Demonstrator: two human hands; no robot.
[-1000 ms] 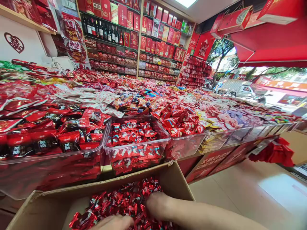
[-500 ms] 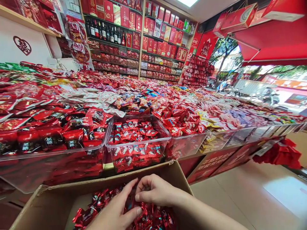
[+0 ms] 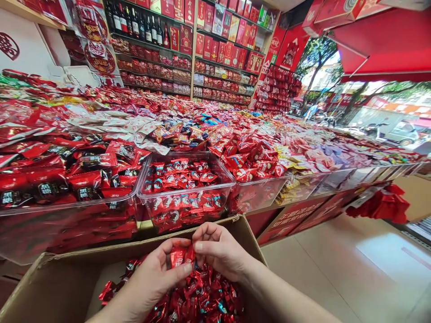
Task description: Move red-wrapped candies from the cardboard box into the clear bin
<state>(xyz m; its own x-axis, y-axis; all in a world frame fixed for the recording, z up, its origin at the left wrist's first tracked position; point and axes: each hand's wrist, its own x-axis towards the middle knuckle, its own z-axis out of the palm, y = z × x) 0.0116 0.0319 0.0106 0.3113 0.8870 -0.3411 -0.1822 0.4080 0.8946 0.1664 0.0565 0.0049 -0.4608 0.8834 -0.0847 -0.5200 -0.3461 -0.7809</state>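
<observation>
Red wrapped candies (image 3: 198, 291) lie loose in an open cardboard box (image 3: 84, 251) below me. Over them, my left hand (image 3: 164, 269) is closed on a red candy (image 3: 177, 256), its thumb across the lower side. My right hand (image 3: 215, 246) faces it, thumb and fingers pinched on red wrapping beside that candy. Whether the two hands hold one candy or two cannot be made out. Just beyond the box stands a clear plastic bin (image 3: 188, 193) with similar red candies in it.
Clear bins of dark-and-red candies (image 3: 84, 184) and red packets (image 3: 249, 161) flank the middle bin. Shelves (image 3: 193, 54) with bottles and red boxes stand behind. Tiled floor (image 3: 323, 255) shows at right, below a hanging red cloth bundle (image 3: 380, 204).
Both hands have risen slightly from the candies, and red candy wrapping now shows between their fingers. The left fingers have curled in. The view has tilted down a little.
</observation>
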